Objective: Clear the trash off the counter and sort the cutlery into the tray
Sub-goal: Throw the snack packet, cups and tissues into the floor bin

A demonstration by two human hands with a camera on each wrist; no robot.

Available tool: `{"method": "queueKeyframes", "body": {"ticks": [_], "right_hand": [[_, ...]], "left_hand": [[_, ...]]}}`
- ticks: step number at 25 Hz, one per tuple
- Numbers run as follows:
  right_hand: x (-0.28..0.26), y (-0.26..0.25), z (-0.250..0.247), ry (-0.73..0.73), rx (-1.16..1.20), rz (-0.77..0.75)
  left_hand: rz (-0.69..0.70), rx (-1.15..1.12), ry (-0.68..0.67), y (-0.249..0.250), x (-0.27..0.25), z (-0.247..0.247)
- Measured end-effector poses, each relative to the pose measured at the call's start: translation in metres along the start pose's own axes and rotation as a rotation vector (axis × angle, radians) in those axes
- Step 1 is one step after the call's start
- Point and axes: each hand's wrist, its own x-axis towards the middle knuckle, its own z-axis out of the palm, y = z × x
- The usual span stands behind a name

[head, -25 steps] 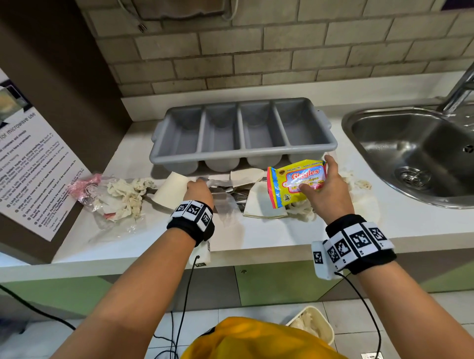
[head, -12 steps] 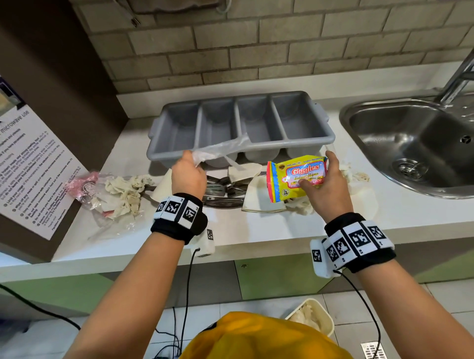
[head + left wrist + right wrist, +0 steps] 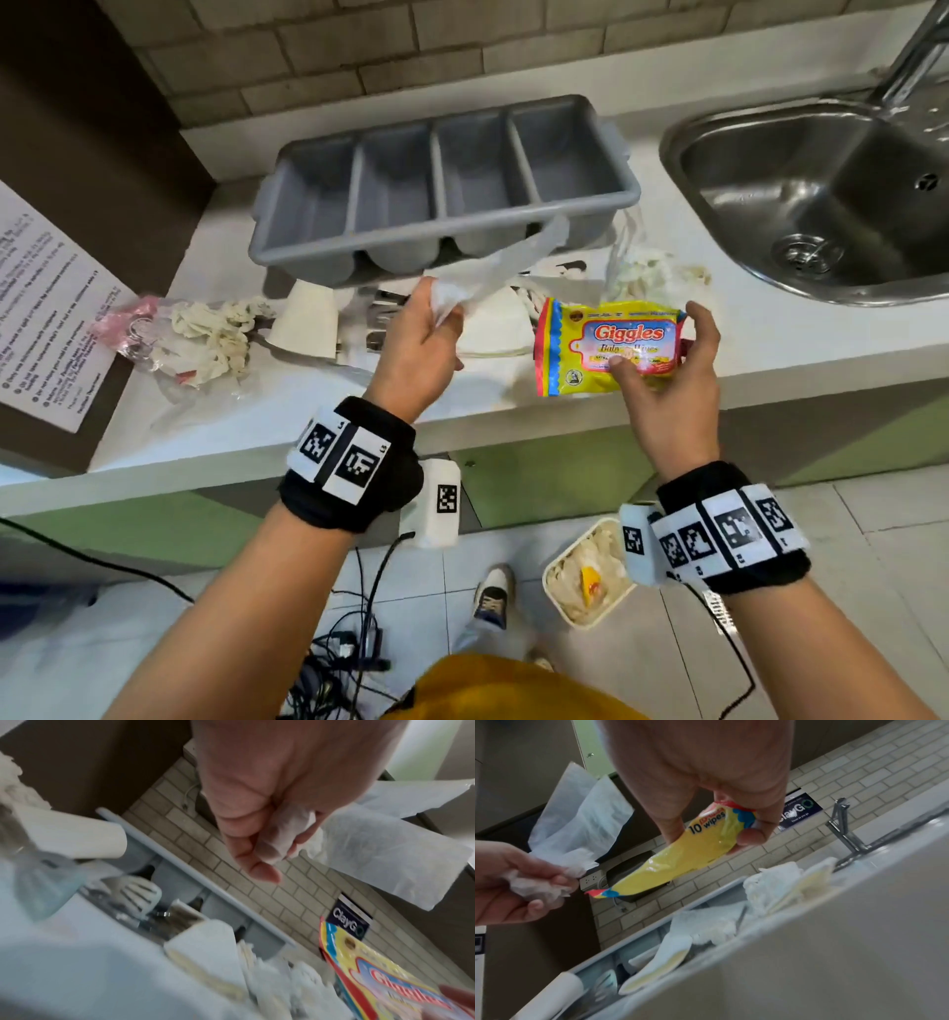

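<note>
Now, line by line:

Change: half a second ago the left hand (image 3: 418,342) held the clear plastic sheet (image 3: 506,262) up by the tray's front wall; it sits nearer the table edge now, and the sheet trails up and right from it. The wipes pack (image 3: 608,347) has also come nearer, out to the table's front lip.

Left hand: fingers curled round a bunched end of the plastic sheet — the left wrist view shows the wad pinched under the thumb.

Right hand (image 3: 667,380): thumb below, fingers above, pinching the yellow "Giggles" wipes pack by its right end; the pack hangs in the air, clear of the table (image 3: 801,334).

Cutlery tray (image 3: 441,180): grey, four compartments, all of them bare; it stands at the back of the table against the brick wall.

Cutlery (image 3: 380,321): metal pieces lie on the table just in front of the tray, partly under paper scraps; which pieces they are I cannot tell.

Bin (image 3: 585,586): a small cream one on the floor, below the right wrist, with pale crumpled waste and a yellow scrap inside.

Sink (image 3: 821,195): steel, at the right, holding nothing.

Other trash: a paper cup (image 3: 308,321) on its side and a clear bag of crumpled tissue (image 3: 205,334) at the left.

Room: a bare strip of table runs along the front edge — the litter lies between it and the tray.
</note>
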Motion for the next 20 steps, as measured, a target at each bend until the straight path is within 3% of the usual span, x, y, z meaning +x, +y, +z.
{"method": "queueKeyframes", "body": {"ticks": [4, 9, 12, 16, 20], "right_hand": [[-0.044, 0.044, -0.021, 0.06, 0.015, 0.026], [-0.089, 0.132, -0.035, 0.099, -0.063, 0.229], [-0.112, 0.207, -0.035, 0.113, -0.116, 0.437], [-0.145, 0.312, -0.033, 0.311, -0.216, 0.741], [-0.168, 0.397, -0.016, 0.316, -0.281, 0.837]], "left_hand": [[-0.11, 0.048, -0.217, -0.035, -0.037, 0.049], [-0.236, 0.168, -0.467, -0.116, -0.073, 0.122], [-0.434, 0.337, -0.592, -0.186, -0.079, 0.168], [-0.756, 0.479, -0.675, -0.282, -0.078, 0.228], [-0.881, 0.582, -0.799, -0.359, -0.083, 0.281]]}}
